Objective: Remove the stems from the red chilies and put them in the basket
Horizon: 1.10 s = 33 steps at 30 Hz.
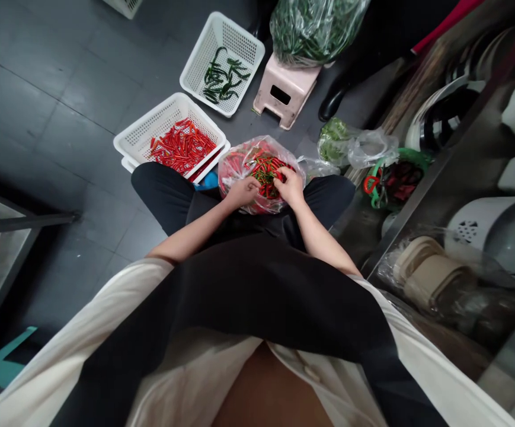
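A clear plastic bag (230, 169) stands between my knees, its mouth spread around a heap of red chili peppers (266, 172) with green stems. At the left side of the opening is my left hand (245, 191), fingers curled and closed; what they hold, if anything, is too small to make out. My right hand (291, 186) reaches in from the other side, its thumb and fingers pinched on a red chili at the edge of the heap. Just beyond my left knee, a white basket (135, 142) contains loose red chilies (184, 145).
Another white basket (190, 71) holds green chilies. A pink stool (264, 95) bears a large bag of green vegetables (314, 29), with a person's black boot (335, 101) beside it. On the right are a green basket (417, 157) with red-handled scissors (371, 184) and a metal shelf (417, 204).
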{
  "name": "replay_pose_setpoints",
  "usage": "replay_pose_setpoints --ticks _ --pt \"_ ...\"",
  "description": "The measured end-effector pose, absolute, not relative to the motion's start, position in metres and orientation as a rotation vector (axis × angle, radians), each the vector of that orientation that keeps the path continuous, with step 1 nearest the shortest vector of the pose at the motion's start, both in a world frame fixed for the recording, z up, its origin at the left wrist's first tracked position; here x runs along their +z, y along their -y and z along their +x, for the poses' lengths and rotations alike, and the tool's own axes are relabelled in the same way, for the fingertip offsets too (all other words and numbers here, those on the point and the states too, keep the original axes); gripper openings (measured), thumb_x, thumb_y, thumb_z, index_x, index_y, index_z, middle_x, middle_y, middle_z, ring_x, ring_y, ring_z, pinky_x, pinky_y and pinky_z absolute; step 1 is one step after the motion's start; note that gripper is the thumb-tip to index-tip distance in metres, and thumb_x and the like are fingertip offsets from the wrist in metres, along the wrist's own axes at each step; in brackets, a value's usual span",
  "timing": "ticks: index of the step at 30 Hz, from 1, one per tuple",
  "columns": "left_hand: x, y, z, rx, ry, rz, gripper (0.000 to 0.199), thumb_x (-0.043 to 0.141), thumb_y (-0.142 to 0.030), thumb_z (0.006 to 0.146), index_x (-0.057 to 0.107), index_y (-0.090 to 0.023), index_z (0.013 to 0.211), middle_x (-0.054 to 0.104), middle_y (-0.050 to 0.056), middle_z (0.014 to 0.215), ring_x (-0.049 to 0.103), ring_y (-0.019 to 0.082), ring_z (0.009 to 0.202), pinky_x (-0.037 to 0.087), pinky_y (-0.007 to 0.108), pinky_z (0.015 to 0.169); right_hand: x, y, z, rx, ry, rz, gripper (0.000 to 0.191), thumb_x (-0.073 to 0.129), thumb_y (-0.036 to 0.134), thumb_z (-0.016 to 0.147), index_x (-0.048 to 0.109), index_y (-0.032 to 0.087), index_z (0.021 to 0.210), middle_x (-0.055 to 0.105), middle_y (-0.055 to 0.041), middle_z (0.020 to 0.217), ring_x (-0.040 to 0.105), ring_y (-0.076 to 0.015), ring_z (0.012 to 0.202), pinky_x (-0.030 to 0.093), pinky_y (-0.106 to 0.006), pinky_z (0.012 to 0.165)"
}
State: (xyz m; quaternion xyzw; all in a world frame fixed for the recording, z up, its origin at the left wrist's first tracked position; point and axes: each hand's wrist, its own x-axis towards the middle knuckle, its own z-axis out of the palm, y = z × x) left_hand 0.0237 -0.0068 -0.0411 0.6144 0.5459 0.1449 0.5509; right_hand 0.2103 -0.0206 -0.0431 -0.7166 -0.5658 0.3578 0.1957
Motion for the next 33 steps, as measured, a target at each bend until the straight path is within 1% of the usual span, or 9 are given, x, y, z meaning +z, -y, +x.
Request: replay_pose_setpoints --ticks 4,7,10,14,16,20,24,28,33 --pt "-0.030 0.000 0.035 0.569 -1.335 0.962 0.037 0.059 -0.012 0.077 0.059 -0.018 0.114 0.060 -0.001 0.086 0.054 0.007 0.066 0.045 0.020 0.069 -0.035 0.017 0.208 1.357 1.106 -1.728 0.009 0.061 0.024 0.076 0.058 0.021 0.085 0.055 0.0036 0.070 0.050 -0.0123 0.063 0.047 -0.026 0.065" --pt "-0.017 -0.006 0.040 0.461 -1.230 0.788 0.039 0.061 -0.021 0.082 0.059 -0.021 0.120 0.063 0.001 0.090 0.059 0.009 0.073 0.046 0.022 0.071 -0.029 0.015 0.202 1.606 0.864 -1.502 0.016 0.067 0.025 0.072 0.058 0.020 0.085 0.056 0.0049 0.069 0.049 -0.0098 0.059 0.044 -0.022 0.057" --pt "-0.012 -0.011 0.040 0.353 -1.120 0.778 0.034 0.067 -0.021 0.079 0.063 -0.018 0.113 0.064 0.000 0.080 0.060 0.010 0.069 0.043 0.020 0.064 -0.024 0.011 0.196 1.712 0.720 -1.405 0.023 0.073 0.026 0.068 0.059 0.020 0.085 0.059 0.0047 0.070 0.051 -0.0084 0.058 0.042 -0.020 0.053" --pt "-0.016 -0.012 0.038 0.340 -1.164 0.870 0.010 0.070 -0.019 0.079 0.062 -0.014 0.082 0.058 -0.002 0.064 0.051 0.006 0.054 0.034 0.017 0.051 -0.024 0.007 0.191 1.699 0.583 -1.445 0.023 0.076 0.026 0.067 0.057 0.019 0.079 0.058 0.0056 0.067 0.050 -0.0068 0.055 0.041 -0.018 0.051" --pt "-0.016 -0.012 0.038 0.327 -1.234 0.838 0.017 0.065 -0.023 0.084 0.055 -0.015 0.073 0.057 -0.001 0.062 0.051 0.007 0.052 0.033 0.017 0.049 -0.026 0.007 0.189 1.686 0.528 -1.469 0.023 0.074 0.027 0.069 0.054 0.019 0.076 0.056 0.0058 0.066 0.049 -0.0067 0.054 0.042 -0.019 0.051" --pt "-0.014 -0.012 0.040 0.283 -1.226 0.672 0.013 0.055 -0.020 0.090 0.049 -0.018 0.079 0.064 0.001 0.071 0.060 0.010 0.059 0.039 0.020 0.054 -0.027 0.008 0.184 1.700 0.501 -1.454 0.024 0.073 0.028 0.072 0.050 0.020 0.076 0.058 0.0050 0.070 0.052 -0.0080 0.058 0.046 -0.021 0.056" --pt "-0.016 -0.016 0.041 0.367 -1.320 0.769 0.009 0.056 -0.010 0.086 0.052 -0.017 0.083 0.057 -0.003 0.063 0.051 0.007 0.051 0.040 0.021 0.057 -0.029 0.004 0.180 1.582 0.424 -1.532 0.021 0.065 0.030 0.079 0.046 0.023 0.083 0.057 0.0061 0.075 0.053 -0.0072 0.059 0.048 -0.020 0.057" --pt "-0.018 -0.022 0.036 0.488 -1.373 0.812 0.008 0.059 -0.010 0.085 0.054 -0.016 0.082 0.056 -0.004 0.062 0.048 0.005 0.051 0.038 0.018 0.055 -0.031 0.002 0.184 1.456 0.250 -1.667 0.019 0.059 0.027 0.083 0.040 0.023 0.081 0.052 0.0078 0.069 0.045 -0.0055 0.050 0.036 -0.015 0.043" --pt "-0.012 -0.019 0.030 0.498 -1.218 0.601 0.009 0.064 -0.014 0.084 0.057 -0.016 0.090 0.063 -0.002 0.068 0.054 0.004 0.052 0.037 0.014 0.050 -0.028 0.010 0.185 1.726 0.492 -1.489 0.030 0.074 0.036 0.072 0.049 0.022 0.078 0.041 0.0089 0.054 0.034 -0.0056 0.044 0.023 -0.015 0.037"
